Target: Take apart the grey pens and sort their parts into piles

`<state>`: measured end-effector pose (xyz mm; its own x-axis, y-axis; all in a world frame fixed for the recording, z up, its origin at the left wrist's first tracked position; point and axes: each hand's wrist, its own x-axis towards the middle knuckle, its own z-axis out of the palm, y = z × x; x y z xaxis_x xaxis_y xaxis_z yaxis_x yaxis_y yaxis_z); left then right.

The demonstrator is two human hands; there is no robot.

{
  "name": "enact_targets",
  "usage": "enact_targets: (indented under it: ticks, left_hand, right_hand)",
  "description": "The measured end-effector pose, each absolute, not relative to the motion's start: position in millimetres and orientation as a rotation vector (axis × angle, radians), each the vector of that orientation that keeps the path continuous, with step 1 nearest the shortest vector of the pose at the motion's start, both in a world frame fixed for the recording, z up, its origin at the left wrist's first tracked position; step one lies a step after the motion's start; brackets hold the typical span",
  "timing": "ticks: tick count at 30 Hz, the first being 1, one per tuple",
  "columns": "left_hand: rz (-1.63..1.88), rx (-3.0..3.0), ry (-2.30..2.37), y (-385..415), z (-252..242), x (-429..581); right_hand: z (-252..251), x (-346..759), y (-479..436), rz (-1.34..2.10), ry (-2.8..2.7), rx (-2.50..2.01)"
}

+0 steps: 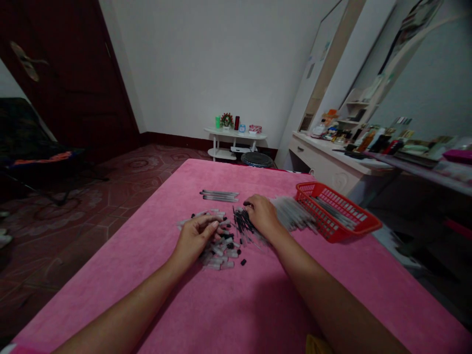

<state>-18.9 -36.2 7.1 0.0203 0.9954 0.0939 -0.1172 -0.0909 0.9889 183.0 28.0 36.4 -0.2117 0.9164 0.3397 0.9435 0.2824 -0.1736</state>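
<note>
On the pink cloth lies a loose pile of pale caps and small black pieces. My left hand is over the pile's left part, fingers curled with thumb near the index finger; what it holds, if anything, is too small to name. My right hand reaches over the dark-tipped thin refills, its fingers bent down, with a dark bit at the fingertips. Right of it lie many clear pen barrels. Several assembled-looking pens lie in a row beyond both hands.
A red basket with more pens in it stands on the right of the pink-covered table. Behind are a white stand and a round black stool. A dresser with bottles stands at the right, a chair at the left.
</note>
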Motion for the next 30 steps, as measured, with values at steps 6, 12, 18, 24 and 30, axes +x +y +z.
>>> enact_targets:
  ticks: [6, 12, 18, 24, 30]
  left_hand:
    - [1.303, 1.227, 1.070, -39, 12, -18]
    - [1.294, 1.247, 1.068, -39, 11, -17]
    - [1.431, 1.740, 1.286, -34, 8, -27]
    - [1.416, 2.360, 1.608, -31, 17, -43]
    - [1.199, 2.357, 1.385, -36, 18, -37]
  right_hand:
    - [28, 138, 65, -0.049, -2.312, -1.715]
    - [23, 116, 73, -0.096, -2.350, -1.793]
    - [39, 111, 57, -0.154, -2.365, -1.746]
    - [79, 131, 8, -0.112, -2.409, -1.509]
    - [92, 148, -31, 0.074, -2.241, -1.334]
